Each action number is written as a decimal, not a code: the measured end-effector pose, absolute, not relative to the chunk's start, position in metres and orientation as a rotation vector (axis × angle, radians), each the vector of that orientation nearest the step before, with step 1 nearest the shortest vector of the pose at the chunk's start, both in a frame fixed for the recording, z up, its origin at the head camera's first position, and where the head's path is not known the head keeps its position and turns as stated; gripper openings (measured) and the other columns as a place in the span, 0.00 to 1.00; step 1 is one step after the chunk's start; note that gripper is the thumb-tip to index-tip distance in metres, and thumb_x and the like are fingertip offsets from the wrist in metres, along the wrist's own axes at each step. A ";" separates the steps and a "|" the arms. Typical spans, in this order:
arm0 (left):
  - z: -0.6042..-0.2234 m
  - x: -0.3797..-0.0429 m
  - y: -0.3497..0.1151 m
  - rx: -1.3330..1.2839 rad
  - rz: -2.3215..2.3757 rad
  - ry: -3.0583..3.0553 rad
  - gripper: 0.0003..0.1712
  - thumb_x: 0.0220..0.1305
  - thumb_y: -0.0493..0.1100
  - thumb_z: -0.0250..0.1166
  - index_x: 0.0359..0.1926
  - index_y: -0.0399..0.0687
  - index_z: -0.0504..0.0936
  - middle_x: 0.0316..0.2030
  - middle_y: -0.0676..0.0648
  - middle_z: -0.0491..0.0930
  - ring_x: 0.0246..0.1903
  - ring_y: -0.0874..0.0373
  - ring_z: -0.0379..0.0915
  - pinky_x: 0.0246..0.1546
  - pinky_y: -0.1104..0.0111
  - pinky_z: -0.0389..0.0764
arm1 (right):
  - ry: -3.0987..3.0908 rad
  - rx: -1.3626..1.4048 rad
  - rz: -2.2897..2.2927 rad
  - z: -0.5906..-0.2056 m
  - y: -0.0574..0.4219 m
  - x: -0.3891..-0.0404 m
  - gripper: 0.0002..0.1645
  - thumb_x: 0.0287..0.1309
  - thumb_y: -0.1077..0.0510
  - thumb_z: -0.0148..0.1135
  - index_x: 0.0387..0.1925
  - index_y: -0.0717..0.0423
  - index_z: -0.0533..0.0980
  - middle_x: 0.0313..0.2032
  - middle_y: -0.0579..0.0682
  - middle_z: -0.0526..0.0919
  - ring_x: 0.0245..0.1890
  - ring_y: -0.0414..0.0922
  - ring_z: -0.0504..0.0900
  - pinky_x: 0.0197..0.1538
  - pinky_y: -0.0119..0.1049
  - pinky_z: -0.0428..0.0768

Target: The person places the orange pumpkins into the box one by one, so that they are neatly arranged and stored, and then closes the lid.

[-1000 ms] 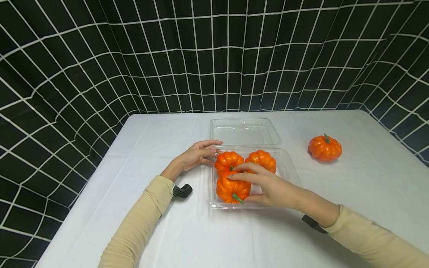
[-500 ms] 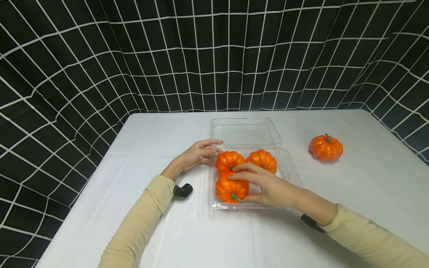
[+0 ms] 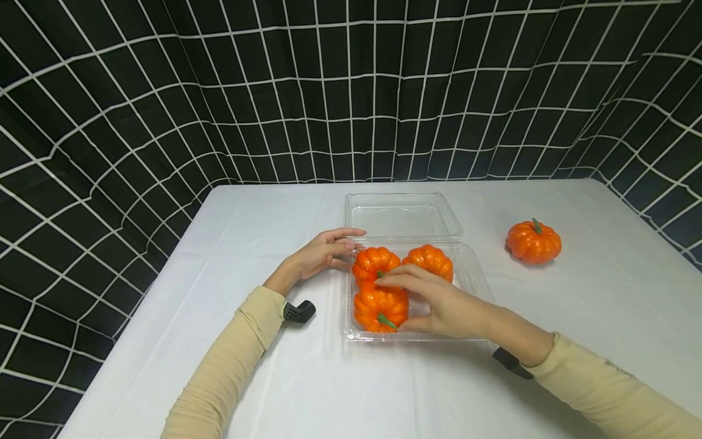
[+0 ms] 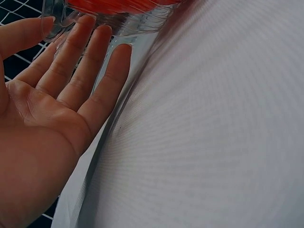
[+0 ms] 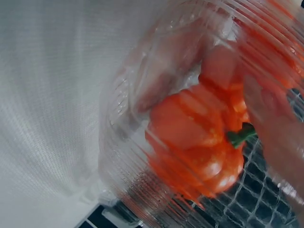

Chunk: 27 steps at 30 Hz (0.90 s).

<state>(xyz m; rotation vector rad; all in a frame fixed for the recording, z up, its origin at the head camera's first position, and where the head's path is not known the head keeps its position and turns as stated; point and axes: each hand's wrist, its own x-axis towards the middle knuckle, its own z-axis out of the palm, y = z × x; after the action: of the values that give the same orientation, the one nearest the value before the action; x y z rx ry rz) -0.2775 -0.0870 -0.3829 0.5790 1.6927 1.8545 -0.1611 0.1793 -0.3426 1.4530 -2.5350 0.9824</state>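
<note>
A clear plastic clamshell container (image 3: 477, 274) lies with its lid folded back. Inside are three orange toy pumpkins: one at the back left (image 3: 374, 263), one at the back right (image 3: 430, 261) and one at the front left (image 3: 381, 308), its green stem facing the near side. My right hand (image 3: 439, 302) holds the front-left pumpkin, thumb on its near side and fingers at its far side; the right wrist view shows this pumpkin (image 5: 194, 140) blurred through plastic. My left hand (image 3: 320, 253) touches the container's left edge near the hinge, its fingers (image 4: 85, 71) fairly straight.
Another orange pumpkin (image 3: 534, 242) sits on the white-covered table (image 3: 274, 384), right of the container. The transparent lid (image 3: 403, 214) lies flat behind the container. A black cloth with white grid lines (image 3: 373, 91) rises at the back and sides.
The fingers of my right hand have shifted slightly on the front-left pumpkin, which has turned and moved a little. My left hand stays in place.
</note>
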 end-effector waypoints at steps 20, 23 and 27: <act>-0.382 -0.277 -0.087 0.590 1.857 1.680 0.29 0.67 0.33 0.51 0.68 0.31 0.58 0.55 0.37 0.73 0.46 0.52 0.75 0.43 0.60 0.80 | -2.501 1.405 1.204 -0.329 0.185 -0.158 0.32 0.54 0.57 0.70 0.60 0.55 0.70 0.56 0.47 0.74 0.54 0.47 0.71 0.53 0.43 0.76; -0.382 -0.277 -0.087 0.581 1.856 1.684 0.29 0.68 0.34 0.52 0.68 0.32 0.59 0.55 0.36 0.73 0.46 0.52 0.75 0.43 0.61 0.80 | -2.522 1.358 1.287 -0.326 0.188 -0.157 0.32 0.54 0.58 0.69 0.60 0.57 0.70 0.55 0.49 0.74 0.54 0.50 0.72 0.53 0.43 0.76; -0.382 -0.277 -0.086 0.571 1.862 1.681 0.28 0.68 0.33 0.52 0.68 0.33 0.61 0.54 0.37 0.73 0.46 0.52 0.75 0.43 0.61 0.80 | -2.515 1.305 1.485 -0.321 0.193 -0.157 0.31 0.55 0.64 0.68 0.60 0.62 0.69 0.54 0.56 0.72 0.52 0.55 0.73 0.51 0.46 0.78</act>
<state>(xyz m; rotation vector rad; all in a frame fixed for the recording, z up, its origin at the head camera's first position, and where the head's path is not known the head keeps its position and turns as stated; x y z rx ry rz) -0.2770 -0.0862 -0.3822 0.5713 1.6806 1.8622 -0.1573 0.1927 -0.3214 1.3048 -2.5153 1.4849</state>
